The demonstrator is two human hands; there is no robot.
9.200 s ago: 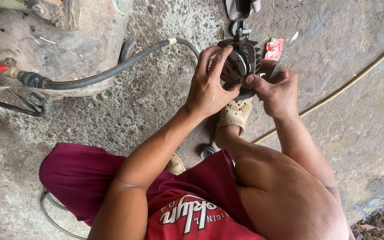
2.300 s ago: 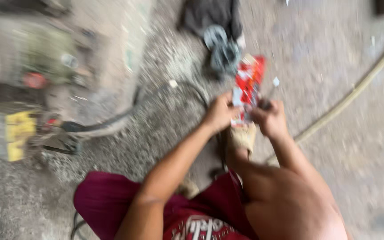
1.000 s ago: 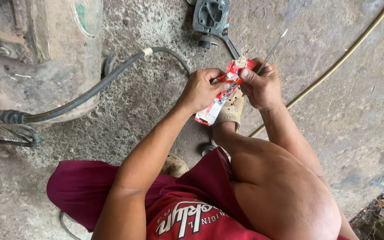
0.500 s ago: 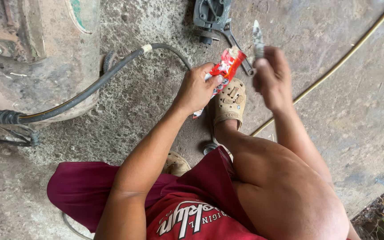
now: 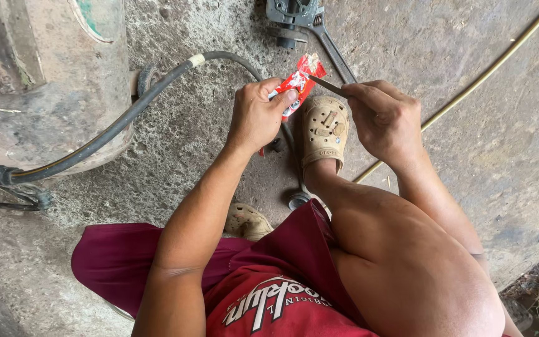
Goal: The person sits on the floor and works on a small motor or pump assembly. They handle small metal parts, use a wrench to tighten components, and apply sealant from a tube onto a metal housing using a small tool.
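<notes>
My left hand holds a small red packet upright above the concrete floor. My right hand grips a thin metal blade whose tip touches the packet's top end. Both hands are just above my tan clog. A grey metal machine part with a wrench-like handle lies on the floor just beyond the packet.
A large dirty tank stands at the left with a thick black hose running from it toward my foot. A thin yellow hose crosses the floor on the right. A second clog and a small round metal piece lie near my knee.
My right hand has come back down from the raised position and brought the blade tip to the packet's top. The left hand keeps holding the packet.
</notes>
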